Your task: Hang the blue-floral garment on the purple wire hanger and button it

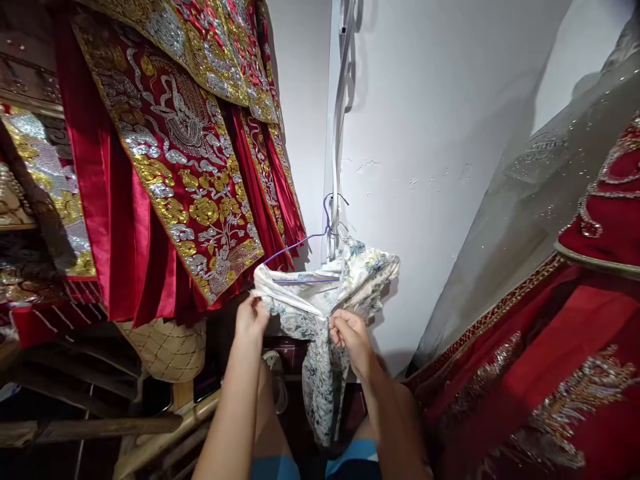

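A white floral dress [320,393] hangs in front of me on a thin purple wire hanger [300,241], whose hook is up by a white wall rail. My left hand [251,318] pinches the edge of the dress at its left shoulder. At the front of the neckline, the fingers of my right hand [346,330] are closed on the fabric. The right shoulder of the dress bunches up around the hanger, and the lower part drops in folds between my forearms.
Red costumes with gold and silver embroidery [200,200] hang at the left. On the right are a sheer sparkling veil [500,193] and a red beaded gown [575,347]. Bamboo poles [100,430] lie low at the left. A white rail [340,100] runs up the wall [425,87].
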{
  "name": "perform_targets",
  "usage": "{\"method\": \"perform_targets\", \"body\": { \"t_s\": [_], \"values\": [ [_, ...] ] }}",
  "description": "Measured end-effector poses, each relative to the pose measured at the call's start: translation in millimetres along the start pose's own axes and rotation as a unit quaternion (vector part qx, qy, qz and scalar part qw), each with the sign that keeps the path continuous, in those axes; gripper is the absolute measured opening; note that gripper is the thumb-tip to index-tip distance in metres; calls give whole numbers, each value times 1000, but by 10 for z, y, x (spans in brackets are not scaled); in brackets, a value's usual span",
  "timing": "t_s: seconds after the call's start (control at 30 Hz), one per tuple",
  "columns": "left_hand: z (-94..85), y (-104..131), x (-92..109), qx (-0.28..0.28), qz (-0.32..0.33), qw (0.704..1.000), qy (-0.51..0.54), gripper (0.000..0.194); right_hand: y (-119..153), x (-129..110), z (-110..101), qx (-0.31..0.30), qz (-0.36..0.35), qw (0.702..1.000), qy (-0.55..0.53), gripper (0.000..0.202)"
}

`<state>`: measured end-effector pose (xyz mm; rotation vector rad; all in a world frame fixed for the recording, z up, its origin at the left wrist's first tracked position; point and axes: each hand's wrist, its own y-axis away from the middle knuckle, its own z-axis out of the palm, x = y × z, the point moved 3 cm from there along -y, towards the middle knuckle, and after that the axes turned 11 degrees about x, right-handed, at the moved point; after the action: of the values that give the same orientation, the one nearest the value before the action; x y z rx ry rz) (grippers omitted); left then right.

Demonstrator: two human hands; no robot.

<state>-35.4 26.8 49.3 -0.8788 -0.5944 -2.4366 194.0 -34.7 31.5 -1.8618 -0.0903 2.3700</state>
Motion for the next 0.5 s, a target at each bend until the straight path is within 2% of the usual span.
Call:
{"method": "perform_targets", "body": {
  "t_s": [0.1, 0.2, 0.23, 0.3, 0.4, 0.5],
  "values": [
    [-189, 276, -406, 33, -42, 999, -5, 21, 188, 139, -161, 45, 21, 998, -41, 23],
    [-287, 518, -660, -3, -39, 999, -33, 10, 333, 218, -432, 88, 13, 993, -74, 31],
    [-306, 565, -700, -30, -19, 998, -60, 6, 365, 221, -526, 98, 4, 992, -79, 33],
    [-338, 616, -729, -88, 47, 985, -138, 14, 407, 211, -686, 104, -5, 992, -78, 36],
    [-388, 658, -704, -145, 134, 947, -252, 29, 424, 217, -844, 96, 3, 994, -58, 34],
    [-401, 778, -655, -194, 134, 931, -277, 34, 427, 300, -947, 104, 11, 994, -30, 33]
  ]
}}
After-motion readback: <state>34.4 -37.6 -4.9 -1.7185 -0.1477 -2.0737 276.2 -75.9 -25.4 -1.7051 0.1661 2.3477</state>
